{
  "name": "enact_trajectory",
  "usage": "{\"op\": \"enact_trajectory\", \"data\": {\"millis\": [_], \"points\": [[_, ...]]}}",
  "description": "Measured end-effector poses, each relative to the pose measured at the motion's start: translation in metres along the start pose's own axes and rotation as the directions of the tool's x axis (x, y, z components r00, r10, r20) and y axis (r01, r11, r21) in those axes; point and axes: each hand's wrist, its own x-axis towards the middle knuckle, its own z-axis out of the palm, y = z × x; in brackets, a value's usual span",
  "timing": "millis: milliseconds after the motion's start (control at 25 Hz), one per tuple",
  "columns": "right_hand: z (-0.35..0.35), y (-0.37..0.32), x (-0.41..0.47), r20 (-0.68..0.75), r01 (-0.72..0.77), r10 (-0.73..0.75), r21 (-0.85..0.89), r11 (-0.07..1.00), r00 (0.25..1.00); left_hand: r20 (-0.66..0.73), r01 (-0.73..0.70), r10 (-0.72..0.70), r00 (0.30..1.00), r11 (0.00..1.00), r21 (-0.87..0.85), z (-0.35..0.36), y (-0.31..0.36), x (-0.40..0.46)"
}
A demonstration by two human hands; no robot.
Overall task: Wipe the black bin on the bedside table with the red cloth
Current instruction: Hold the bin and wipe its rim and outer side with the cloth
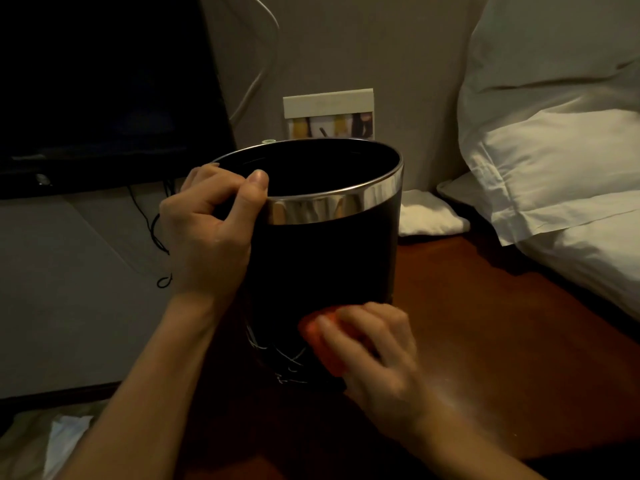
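Note:
The black bin (325,261) with a shiny metal rim band stands upright on the dark wooden bedside table (485,323), its open top facing me. My left hand (204,233) grips the bin's rim at the left, thumb over the edge. My right hand (374,355) holds the bunched red cloth (320,344) and presses it against the bin's lower front wall. The hand is blurred. Pale scratch marks show on the bin's wall near its base, left of the cloth.
White pillows (554,168) and bedding crowd the right side of the table. A small white folded cloth (429,214) lies behind the bin. A wall plate (329,114) sits behind. A dark screen (104,91) and black cords (156,230) are at left.

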Motion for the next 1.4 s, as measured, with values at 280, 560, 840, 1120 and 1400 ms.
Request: {"op": "enact_trajectory", "data": {"millis": [280,560,840,1120,1400], "points": [[-0.005,0.036,0.045,-0.224,-0.515,0.576,0.278,0.811,0.787,-0.013,-0.002,0.002,1.000,1.000,-0.006,0.001,-0.003,0.001],[-0.007,0.023,0.001,0.020,-0.809,0.846,0.308,0.501,0.532,-0.035,-0.011,0.010,0.999,1.000,-0.006,0.002,-0.002,0.000],[-0.044,0.019,0.007,-0.046,-0.797,0.855,0.337,0.500,0.517,-0.140,0.042,-0.037,0.989,0.999,0.030,-0.012,-0.017,0.016],[-0.042,0.013,-0.005,0.001,-0.795,0.850,0.353,0.493,0.527,0.044,-0.285,0.286,0.957,0.904,0.317,0.027,0.036,-0.028],[-0.035,0.004,-0.007,-0.040,-0.774,0.833,0.348,0.529,0.552,-0.070,-0.074,0.076,0.995,0.997,0.027,0.000,0.006,-0.007]]}}
